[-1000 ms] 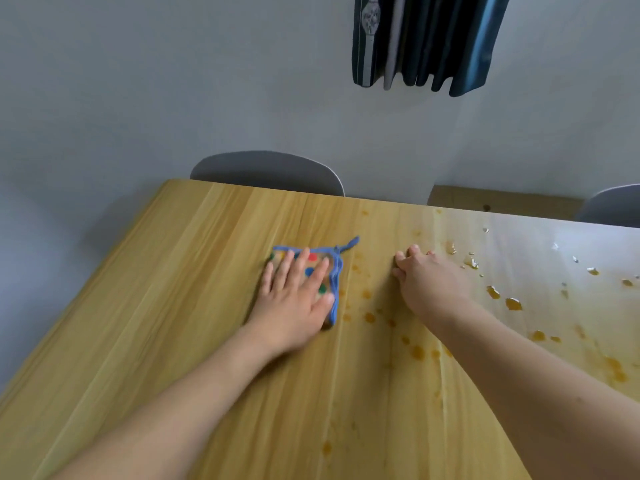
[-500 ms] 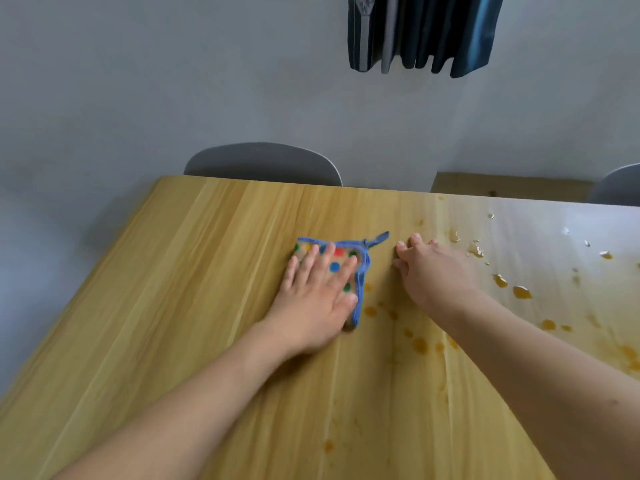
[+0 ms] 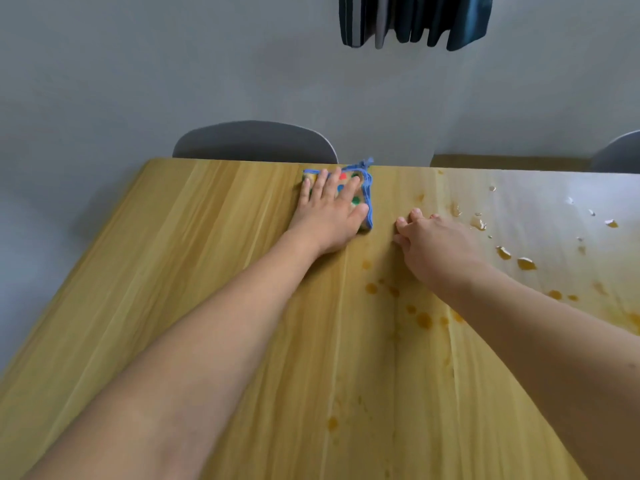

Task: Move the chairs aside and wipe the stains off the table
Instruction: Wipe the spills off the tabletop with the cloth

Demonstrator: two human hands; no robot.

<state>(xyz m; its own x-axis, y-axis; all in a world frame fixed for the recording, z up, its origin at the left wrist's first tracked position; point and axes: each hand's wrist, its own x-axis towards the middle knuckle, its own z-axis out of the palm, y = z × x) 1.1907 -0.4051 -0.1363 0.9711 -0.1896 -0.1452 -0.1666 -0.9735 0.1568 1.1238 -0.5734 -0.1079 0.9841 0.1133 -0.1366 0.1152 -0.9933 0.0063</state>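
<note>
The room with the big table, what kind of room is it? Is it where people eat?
Probably a dining area in a home. A long wooden table has grey chairs tucked in at its far side, clothes hang on the wall, and drink-like stains dot the tabletop.

No text, label, brand, number or sign can be read anywhere; the cloth (image 3: pixel 360 188) carries only coloured dots, no lettering.
</note>
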